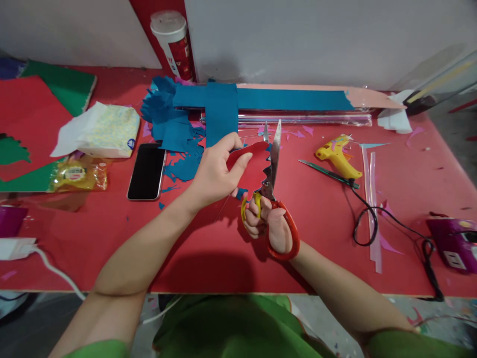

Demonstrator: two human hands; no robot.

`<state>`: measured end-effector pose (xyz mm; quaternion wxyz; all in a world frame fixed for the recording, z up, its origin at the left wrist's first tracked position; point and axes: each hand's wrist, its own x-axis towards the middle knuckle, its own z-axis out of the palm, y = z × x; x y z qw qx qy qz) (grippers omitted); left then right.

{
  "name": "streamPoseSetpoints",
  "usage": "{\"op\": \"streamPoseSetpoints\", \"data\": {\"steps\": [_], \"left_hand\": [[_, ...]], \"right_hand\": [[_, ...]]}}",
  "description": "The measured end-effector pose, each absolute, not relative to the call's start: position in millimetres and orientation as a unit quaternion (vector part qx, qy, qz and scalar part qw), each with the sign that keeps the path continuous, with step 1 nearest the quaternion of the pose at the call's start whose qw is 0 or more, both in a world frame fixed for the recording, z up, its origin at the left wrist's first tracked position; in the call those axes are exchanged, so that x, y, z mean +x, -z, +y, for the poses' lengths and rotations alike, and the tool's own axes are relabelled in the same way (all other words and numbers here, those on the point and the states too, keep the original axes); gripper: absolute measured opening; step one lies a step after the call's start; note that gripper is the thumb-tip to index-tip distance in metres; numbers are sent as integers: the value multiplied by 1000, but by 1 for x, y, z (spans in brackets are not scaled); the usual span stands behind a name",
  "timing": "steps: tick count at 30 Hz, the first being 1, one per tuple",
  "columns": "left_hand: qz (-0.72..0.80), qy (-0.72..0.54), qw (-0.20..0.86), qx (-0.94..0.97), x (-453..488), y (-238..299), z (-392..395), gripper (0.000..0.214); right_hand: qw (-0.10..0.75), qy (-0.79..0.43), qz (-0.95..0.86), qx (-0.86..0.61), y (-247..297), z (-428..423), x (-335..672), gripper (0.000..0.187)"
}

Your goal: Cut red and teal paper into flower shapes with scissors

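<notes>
My left hand [219, 171] pinches a red piece of paper [251, 168] with a jagged right edge, thumb on top. Bits of blue show at its edges. My right hand [270, 223] grips scissors [275, 159] with red and yellow handles, fingers through the loops. The blades are parted and point away from me, right at the paper's jagged edge. Beyond my left hand lie blue paper strips [221, 112] and a heap of blue cut shapes [160, 102]. Small blue scraps [184, 166] are scattered left of the hand.
Left stand a phone [146, 171], a tissue pack [110, 130] and red and green sheets [33, 119]. Right lie a yellow glue gun [340, 155], its black cord and clear strips [372, 209]. A purple box [452, 243] sits far right. A canister [173, 44] stands at the wall.
</notes>
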<state>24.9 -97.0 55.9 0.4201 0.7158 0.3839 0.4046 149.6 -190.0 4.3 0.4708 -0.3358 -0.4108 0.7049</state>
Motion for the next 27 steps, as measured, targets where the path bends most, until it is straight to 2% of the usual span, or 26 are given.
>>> {"op": "streamPoseSetpoints", "data": {"steps": [18,27], "left_hand": [[378,-390,398,739,16,-57,-88,20],[409,-332,374,763,6,-71,-85,19]], "right_hand": [[488,-701,-405,-328,-1,-187,150,48],[496,-691,-410,-329,6,-188,149,47]]}}
